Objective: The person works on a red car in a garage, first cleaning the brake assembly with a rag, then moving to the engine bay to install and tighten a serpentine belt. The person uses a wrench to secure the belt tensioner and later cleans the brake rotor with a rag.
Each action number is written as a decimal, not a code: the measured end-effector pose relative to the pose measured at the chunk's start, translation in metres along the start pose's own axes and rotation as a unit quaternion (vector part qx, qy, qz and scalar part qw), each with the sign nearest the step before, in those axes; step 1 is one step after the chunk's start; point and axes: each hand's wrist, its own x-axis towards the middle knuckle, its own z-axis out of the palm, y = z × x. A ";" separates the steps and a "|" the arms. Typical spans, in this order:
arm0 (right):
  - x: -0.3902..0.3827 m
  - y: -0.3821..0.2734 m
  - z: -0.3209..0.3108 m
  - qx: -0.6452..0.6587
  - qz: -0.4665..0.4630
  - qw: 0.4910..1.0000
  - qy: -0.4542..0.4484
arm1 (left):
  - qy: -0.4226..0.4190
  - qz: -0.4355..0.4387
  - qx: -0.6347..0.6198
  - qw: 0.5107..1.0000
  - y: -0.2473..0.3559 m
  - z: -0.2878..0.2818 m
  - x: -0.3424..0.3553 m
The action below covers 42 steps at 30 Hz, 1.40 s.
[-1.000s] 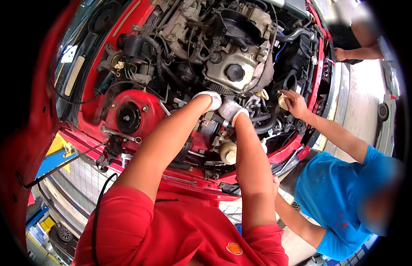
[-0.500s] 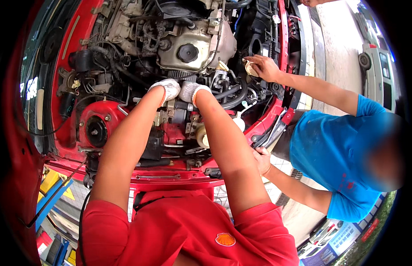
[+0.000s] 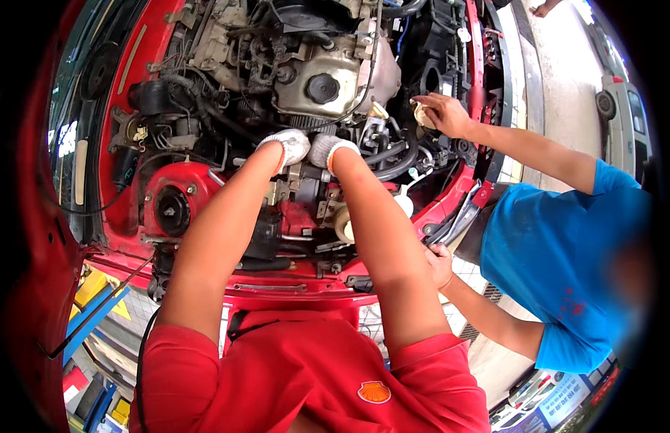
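Note:
My left hand (image 3: 292,148), in a white knit glove, reaches into the engine bay below the silver valve cover (image 3: 341,68) with its black round cap (image 3: 322,89). My right hand (image 3: 325,149), gloved alike, is close beside it at the ribbed part (image 3: 312,124) under the cover. The fingertips of both hands are hidden among hoses and metal parts, so what they grip cannot be seen. Below my right hand sits a cream reservoir (image 3: 344,222), partly behind my forearm.
A co-worker in blue (image 3: 548,252) leans in at right, one hand (image 3: 443,115) on a pale object, the other (image 3: 439,267) at the red front edge. Open red hood (image 3: 39,245) at left, red strut tower (image 3: 191,184) left of my arms. Another person's hand (image 3: 543,10) and white vehicle (image 3: 623,123) behind.
The view has shifted, so the engine sits higher and further left than a second ago. My gloved hands stay at about the same part of the engine. The co-worker's hands have moved little.

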 end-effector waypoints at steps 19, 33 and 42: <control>-0.031 -0.018 -0.038 0.098 0.035 0.994 0.015 | -0.015 -0.094 -0.175 0.980 0.024 -0.034 -0.022; -0.026 -0.003 -0.026 -0.064 -0.058 0.996 -0.030 | -0.046 -0.036 -0.107 0.993 0.028 -0.041 -0.027; -0.031 -0.014 -0.033 0.111 0.066 0.991 0.026 | -0.018 -0.044 -0.128 0.991 0.017 -0.025 -0.021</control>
